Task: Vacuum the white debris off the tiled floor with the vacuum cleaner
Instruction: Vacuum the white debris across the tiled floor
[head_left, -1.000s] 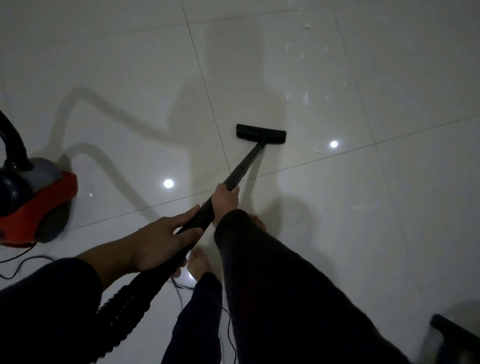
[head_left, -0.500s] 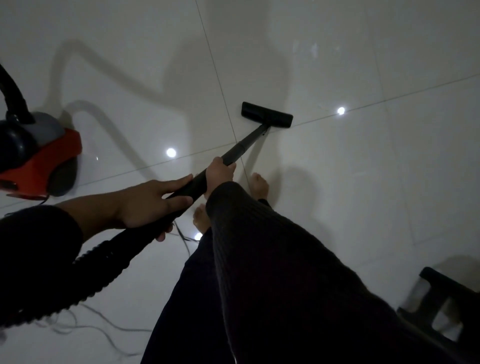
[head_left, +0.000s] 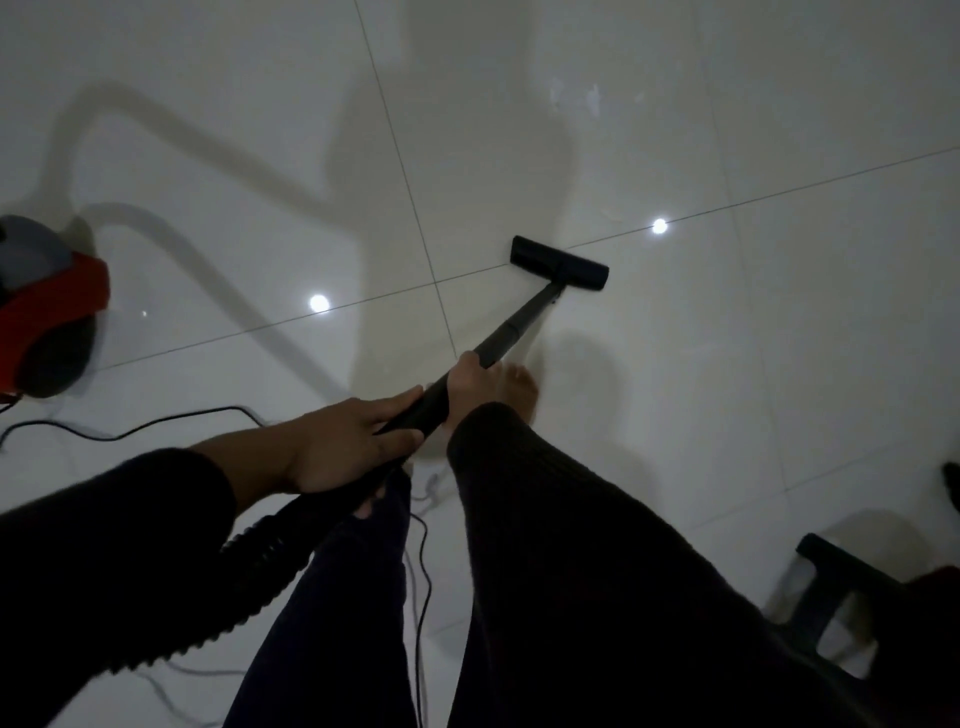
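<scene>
The black vacuum wand (head_left: 511, 327) runs from my hands out to its flat floor head (head_left: 560, 262), which rests on the white tiled floor (head_left: 779, 338) across a grout line. My left hand (head_left: 345, 436) grips the wand near the ribbed hose (head_left: 270, 545). My right hand (head_left: 470, 379) holds the wand further down. A few faint white debris specks (head_left: 592, 98) lie well beyond the floor head, near the top of the view. The red and grey vacuum body (head_left: 47, 306) sits at the left edge.
A black power cord (head_left: 156, 423) snakes over the floor from the vacuum body and passes under my legs. A black stool or frame (head_left: 852, 592) stands at the lower right. My bare foot (head_left: 519, 389) is just behind the wand.
The view has swung left, so the floor head now sits further right and lower in view. The debris patch is farther from the head than one second ago. Both hands keep their grip.
</scene>
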